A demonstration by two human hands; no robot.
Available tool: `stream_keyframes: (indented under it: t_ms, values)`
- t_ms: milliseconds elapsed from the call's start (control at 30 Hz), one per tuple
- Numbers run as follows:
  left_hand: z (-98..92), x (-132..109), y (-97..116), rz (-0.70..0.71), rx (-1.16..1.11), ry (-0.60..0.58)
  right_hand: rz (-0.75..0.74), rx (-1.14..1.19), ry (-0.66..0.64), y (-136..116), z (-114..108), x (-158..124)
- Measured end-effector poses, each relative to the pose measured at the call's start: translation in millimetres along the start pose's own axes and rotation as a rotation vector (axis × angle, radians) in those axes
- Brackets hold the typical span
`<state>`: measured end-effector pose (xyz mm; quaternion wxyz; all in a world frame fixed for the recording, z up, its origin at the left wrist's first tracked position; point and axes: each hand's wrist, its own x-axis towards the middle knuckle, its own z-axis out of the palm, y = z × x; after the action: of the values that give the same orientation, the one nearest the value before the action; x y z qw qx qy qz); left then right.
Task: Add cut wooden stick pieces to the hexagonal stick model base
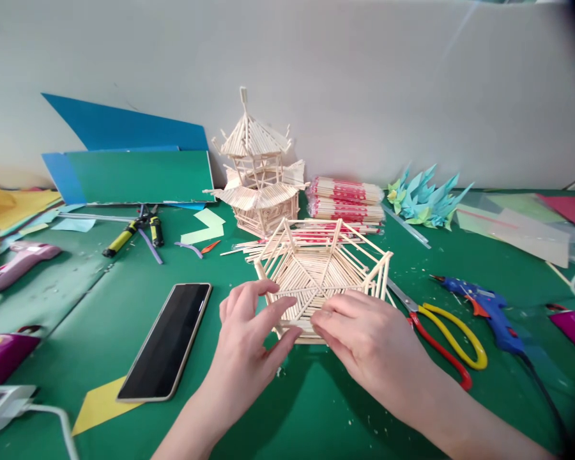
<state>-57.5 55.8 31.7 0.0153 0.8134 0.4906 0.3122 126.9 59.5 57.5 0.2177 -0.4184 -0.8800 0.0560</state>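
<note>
A hexagonal frame of thin wooden sticks (311,271) lies on the table in front of me, with upright posts and rails around a slatted floor. My left hand (253,322) is at its front left side, thumb and fingers curved but apart, the thumb tip at the front edge. At the front edge too, my right hand (368,335) has its fingertips pinched together on the frame; its fingers hide part of that side. Behind stands a tiered stick pagoda (259,185) with a pointed roof, beside bundles of sticks in red-and-clear wrappers (347,198).
Scissors (441,332) and a blue glue gun (489,306) lie to the right. On the left are a phone (167,342), yellow-handled pliers (134,230) and a pink glue gun (22,265). Folded paper leaves (426,195) and green board (138,176) stand along the wall.
</note>
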Motion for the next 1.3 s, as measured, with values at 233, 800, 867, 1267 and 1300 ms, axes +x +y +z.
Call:
stream_keyframes:
  t_ms: [233,800,867,1267,1300]
  values:
    - [-3.0,6.0,7.3,0.084,0.072,-0.076,0.012,-0.028,-0.026,0.9,0.7,0.4]
    - [0.7,9.0,2.7,0.123,0.035,-0.051,0.211,0.134,-0.022,54.5,-26.9,-53.7]
    - [1.4,8.9,2.2,0.137,0.025,-0.032,0.194,0.131,-0.047,56.1,-23.0,-51.5]
    - [2.1,10.1,2.8,0.147,0.000,-0.034,0.170,0.094,-0.061,59.2,-20.9,-43.9]
    - [2.6,10.0,2.6,0.149,-0.002,-0.032,0.172,0.093,-0.057,59.6,-20.3,-44.0]
